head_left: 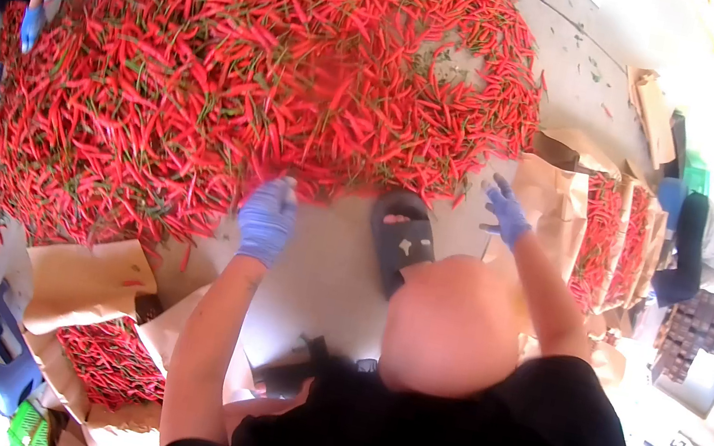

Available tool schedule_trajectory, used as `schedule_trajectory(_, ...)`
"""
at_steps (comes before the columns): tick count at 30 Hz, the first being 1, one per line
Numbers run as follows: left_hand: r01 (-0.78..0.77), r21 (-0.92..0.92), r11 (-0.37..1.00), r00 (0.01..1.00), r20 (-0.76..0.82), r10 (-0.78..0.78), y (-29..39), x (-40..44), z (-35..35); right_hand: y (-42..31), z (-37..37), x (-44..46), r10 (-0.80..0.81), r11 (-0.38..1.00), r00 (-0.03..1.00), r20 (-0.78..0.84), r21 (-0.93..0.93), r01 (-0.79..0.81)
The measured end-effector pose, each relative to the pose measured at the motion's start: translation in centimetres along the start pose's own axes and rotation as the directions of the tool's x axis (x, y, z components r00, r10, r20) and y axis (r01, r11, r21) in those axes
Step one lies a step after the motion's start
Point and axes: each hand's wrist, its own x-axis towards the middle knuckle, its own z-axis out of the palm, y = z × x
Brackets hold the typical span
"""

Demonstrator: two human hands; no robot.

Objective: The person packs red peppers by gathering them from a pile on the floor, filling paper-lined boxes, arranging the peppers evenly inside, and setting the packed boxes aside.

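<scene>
A wide heap of red chili peppers (pixel 242 60), many with green stems, covers the floor in front of me. My left hand (pixel 267 219), in a blue-violet glove, is at the heap's near edge with its fingers curled inward. Whatever lies inside those fingers is hidden. My right hand (pixel 508 213), gloved alike, hangs over the floor to the right with its fingers spread and nothing in them. Just beside it is a brown paper bag (pixel 549 204). Between my hands, my foot in a dark slide sandal (pixel 399 242) touches the heap's edge.
Paper bags filled with chilies (pixel 598 237) stand at the right. An open paper bag of chilies (pixel 113 362) and a blue plastic stool (pixel 1 347) are at lower left. Another person's blue-gloved hands (pixel 31 29) reach to the heap at upper left. Someone sits at far right.
</scene>
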Motion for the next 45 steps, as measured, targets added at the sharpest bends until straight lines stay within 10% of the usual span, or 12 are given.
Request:
schedule_trajectory(3, 0.392, -0.611, 0.687, 0.82, -0.107, -0.563, 1.9, 5.0, -1.7, -2.6, 3.3, 4.1, 0.035, 0.963, 0.996, -0.076, 0.269, -0.014)
schedule_trajectory(6, 0.624, -0.619, 0.477, 0.59, -0.027, -0.807, 7.9, 9.0, -3.3, -5.6, 7.9, 6.2, -0.087, 0.946, 0.976, -0.202, 0.289, 0.144)
schedule_trajectory(8, 0.64, -0.571, 0.514, 0.627, 0.002, -0.779, 7.5, 10.9, -2.8, -5.8, 10.0, 8.5, -0.412, 0.819, 0.901, -0.132, 0.38, 0.43)
schedule_trajectory(13, 0.749, -0.259, 0.609, 0.627, -0.018, -0.779, 8.5, 13.0, -1.1, -9.8, 12.1, 6.8, -0.377, 0.869, 0.908, 0.183, 0.41, 0.278)
schedule_trajectory(18, 0.64, -0.451, 0.622, 0.685, -0.031, -0.728, 7.7, 10.9, -3.4, -12.8, 9.9, 7.5, -0.432, 0.902, 0.74, 0.515, 0.269, 0.339)
schedule_trajectory(21, 0.39, -0.591, 0.706, 0.693, -0.317, -0.648, 5.7, 9.4, -7.1, -12.1, 7.5, 7.9, -0.341, 0.935, 0.884, 0.319, 0.215, 0.283)
schedule_trajectory(26, 0.505, -0.574, 0.645, 0.575, -0.333, -0.747, 4.1, 10.1, -11.6, -11.4, 9.2, 7.4, 0.03, 0.99, 0.947, 0.32, 0.123, -0.073)
schedule_trajectory(33, 0.736, -0.396, 0.549, 0.58, -0.048, -0.813, 4.3, 12.7, -11.1, -10.5, 10.2, 6.9, -0.104, 0.994, 0.885, 0.454, 0.077, 0.078)
schedule_trajectory(35, 0.765, -0.14, 0.628, 0.624, -0.078, -0.777, 2.7, 13.2, -11.4, -8.7, 12.1, 8.3, -0.425, 0.825, 0.834, 0.352, -0.229, 0.517)
schedule_trajectory(39, 0.846, -0.188, 0.499, 0.513, 0.035, -0.858, 3.4, 14.2, -11.5, -10.0, 11.8, 6.4, -0.191, 0.95, 0.895, 0.402, 0.304, 0.067)
schedule_trajectory(43, 0.683, -0.558, 0.471, 0.66, 0.198, -0.724, 0.1, 12.3, -11.8, -10.4, 14.7, 7.1, -0.267, 0.837, 0.817, 0.511, 0.544, -0.066)
schedule_trajectory(45, 0.701, -0.519, 0.489, 0.645, 0.168, -0.746, 0.5, 12.6, -11.7, -8.0, 17.0, 10.0, -0.664, 0.747, 0.612, 0.429, 0.425, 0.511)
